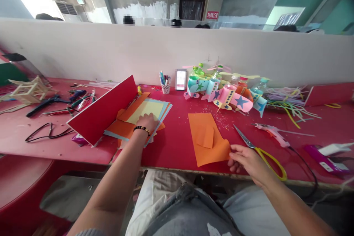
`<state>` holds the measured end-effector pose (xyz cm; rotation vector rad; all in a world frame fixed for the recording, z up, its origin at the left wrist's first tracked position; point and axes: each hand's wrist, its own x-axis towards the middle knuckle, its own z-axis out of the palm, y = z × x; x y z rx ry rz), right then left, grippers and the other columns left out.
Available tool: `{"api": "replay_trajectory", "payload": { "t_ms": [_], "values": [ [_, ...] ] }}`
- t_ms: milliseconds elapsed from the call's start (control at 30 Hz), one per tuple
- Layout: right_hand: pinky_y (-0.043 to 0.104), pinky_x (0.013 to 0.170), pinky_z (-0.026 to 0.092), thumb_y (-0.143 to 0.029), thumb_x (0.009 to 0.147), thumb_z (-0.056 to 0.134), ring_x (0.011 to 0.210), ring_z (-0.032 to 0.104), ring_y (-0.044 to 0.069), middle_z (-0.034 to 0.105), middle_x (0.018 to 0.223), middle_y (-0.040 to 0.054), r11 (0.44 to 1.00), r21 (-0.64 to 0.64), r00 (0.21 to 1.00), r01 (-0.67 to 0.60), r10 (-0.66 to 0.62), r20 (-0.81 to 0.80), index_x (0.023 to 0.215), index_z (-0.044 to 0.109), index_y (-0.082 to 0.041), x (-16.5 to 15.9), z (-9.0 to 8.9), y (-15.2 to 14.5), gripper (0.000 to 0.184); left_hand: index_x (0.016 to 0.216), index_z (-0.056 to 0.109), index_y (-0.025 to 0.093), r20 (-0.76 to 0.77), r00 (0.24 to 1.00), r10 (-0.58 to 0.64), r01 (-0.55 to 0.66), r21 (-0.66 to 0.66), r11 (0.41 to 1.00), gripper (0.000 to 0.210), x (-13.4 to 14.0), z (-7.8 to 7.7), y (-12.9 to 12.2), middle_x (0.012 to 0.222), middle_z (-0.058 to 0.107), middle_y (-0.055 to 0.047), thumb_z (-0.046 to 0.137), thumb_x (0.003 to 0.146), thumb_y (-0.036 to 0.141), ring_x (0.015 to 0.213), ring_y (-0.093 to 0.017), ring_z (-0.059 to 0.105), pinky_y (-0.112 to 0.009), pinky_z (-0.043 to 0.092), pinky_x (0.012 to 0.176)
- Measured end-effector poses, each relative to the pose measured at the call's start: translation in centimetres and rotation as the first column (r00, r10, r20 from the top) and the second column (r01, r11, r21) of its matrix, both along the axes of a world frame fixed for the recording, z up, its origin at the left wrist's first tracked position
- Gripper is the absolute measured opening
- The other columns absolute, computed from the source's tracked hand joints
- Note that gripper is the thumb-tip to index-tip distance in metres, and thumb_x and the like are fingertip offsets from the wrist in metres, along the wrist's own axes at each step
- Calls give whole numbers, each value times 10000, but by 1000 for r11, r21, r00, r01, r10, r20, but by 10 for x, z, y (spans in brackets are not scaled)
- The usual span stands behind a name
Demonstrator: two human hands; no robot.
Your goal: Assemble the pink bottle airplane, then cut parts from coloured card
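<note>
My left hand (148, 121), with a beaded bracelet on the wrist, lies on a stack of coloured paper, its fingers resting on a pale yellow sheet (151, 107). Orange and light blue sheets stick out from under it. My right hand (243, 160) pinches the near right corner of an orange sheet (197, 125), and that corner curls up. A smaller cut orange piece (206, 137) rests on this sheet. Just right of the sheet are scissors (258, 149) with yellow handles, lying partly behind my right hand.
Paper-covered bottle planes (229, 94) stand at the back, beside a pen cup (165, 87) and a phone (180, 80). A pink glue gun (272, 134) with a cord lies at right. A red board (105, 110) stands upright at left, with pliers (48, 104) beyond it.
</note>
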<state>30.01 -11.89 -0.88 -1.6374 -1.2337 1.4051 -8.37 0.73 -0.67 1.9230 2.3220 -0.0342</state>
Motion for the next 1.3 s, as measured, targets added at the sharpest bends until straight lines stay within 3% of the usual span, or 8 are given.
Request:
{"api": "replay_trajectory", "payload": {
  "t_ms": [133, 300, 433, 600, 700, 800, 1067, 1300],
  "values": [
    [207, 452, 411, -330, 794, 598, 472, 624, 123, 665, 586, -2, 995, -63, 997, -75, 73, -25, 817, 525, -181, 0, 0, -3, 167, 1137, 539, 145, -11, 1000, -23, 24, 65, 998, 348, -7, -6, -7, 1107, 641, -163, 401, 869, 319, 1050, -281, 591, -353, 442, 832],
    [213, 473, 438, -425, 813, 630, 566, 678, 150, 705, 711, 43, 989, -145, 998, -36, 28, -53, 1105, 556, -152, 19, -5, -17, 406, 1181, 551, 180, -14, 998, -64, 65, 116, 991, 397, -7, -1, -14, 1057, 683, -133, 426, 805, 172, 986, -262, 634, -329, 457, 764],
    [210, 476, 456, -531, 809, 621, 585, 673, 147, 707, 750, 67, 984, -176, 1000, 5, -6, -9, 1115, 577, -151, 28, -5, -13, 490, 1079, 634, 215, -5, 992, -124, 124, 136, 983, 342, -2, 4, -34, 995, 708, -105, 429, 807, 183, 950, -262, 655, -322, 466, 742],
    [272, 504, 505, -532, 801, 598, 622, 675, 191, 717, 809, 98, 998, 9, 968, -55, 51, 246, 1136, 590, -151, 18, -9, 23, 507, 1158, 618, 237, 27, 978, -209, 201, 167, 965, 387, 16, -2, -83, 1030, 716, -73, 447, 813, 191, 965, -245, 658, -333, 486, 791],
    [396, 764, 561, -547, 786, 585, 881, 695, 277, 723, 1009, 134, 946, 256, 830, -198, 23, 557, 1181, 601, -173, 5, -14, 50, 544, 1167, 617, 208, 117, 938, -325, 284, 274, 919, 430, 24, -12, -110, 1164, 679, -79, 475, 770, 124, 1060, -233, 629, -347, 480, 914],
    [469, 1025, 439, -566, 835, 507, 1224, 547, 327, 598, 1321, 164, 847, 352, 656, -400, -4, 755, 1303, 545, -168, -11, -20, 72, 616, 1197, 607, 202, 184, 900, -396, 319, 343, 884, 479, 26, -25, -126, 1277, 626, -60, 475, 751, 86, 1235, -233, 532, -384, 404, 1064],
    [621, 1109, 223, -703, 882, 247, 1463, 138, 326, 233, 1585, 107, 822, 46, 277, -568, 138, 951, 1501, 288, -224, -42, -45, 97, 784, 1226, 596, 239, 215, 883, -418, 284, 465, 838, 500, 21, -49, -135, 1316, 603, -27, 465, 763, 102, 1279, -235, 502, -457, 335, 1140],
    [631, 1106, 208, -709, 884, 190, 1473, 88, 307, 171, 1603, 61, 818, 4, 228, -576, 156, 961, 1513, 255, -246, -41, -44, 137, 784, 1195, 608, 251, 234, 852, -468, 281, 549, 787, 517, 21, -52, -140, 1241, 651, -12, 455, 729, 89, 1201, -221, 564, -434, 356, 1130]
  ]
}}
